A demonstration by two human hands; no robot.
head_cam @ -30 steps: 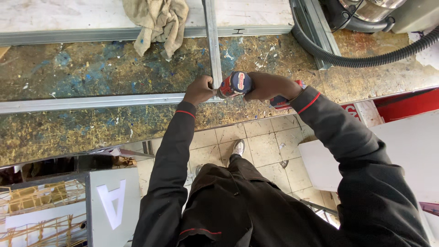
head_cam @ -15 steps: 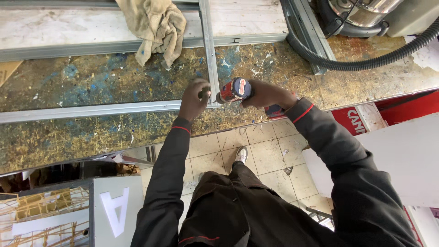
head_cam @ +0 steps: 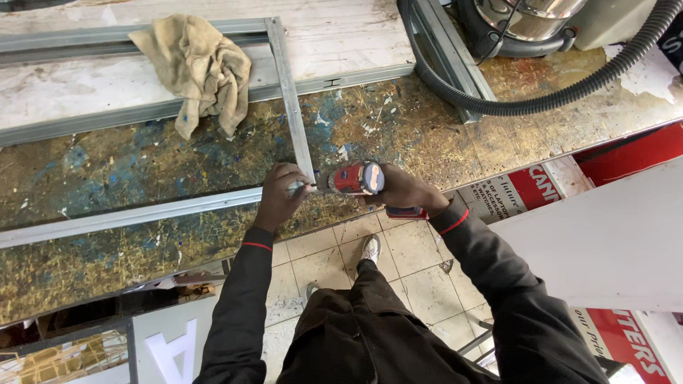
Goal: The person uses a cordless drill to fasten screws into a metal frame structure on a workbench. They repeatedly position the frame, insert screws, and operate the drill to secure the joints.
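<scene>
Both hands have slid a little to the left along the metal frame since half a second ago.

On the far left, the flat grey metal frame lies long and thin on the bench, which is rough and covered in old blue and gold paint spots. A soft, crumpled tan rag sits on the frame's upper bar. The left hand is curled, pinching something too small to make out at the corner where two bars meet, where before it was closed more like a fist. Just beside it, the right hand grips a red and grey power drill, its tip pointing at the left fingers as before. To the right, a ribbed black hose curves across the bench.
</scene>
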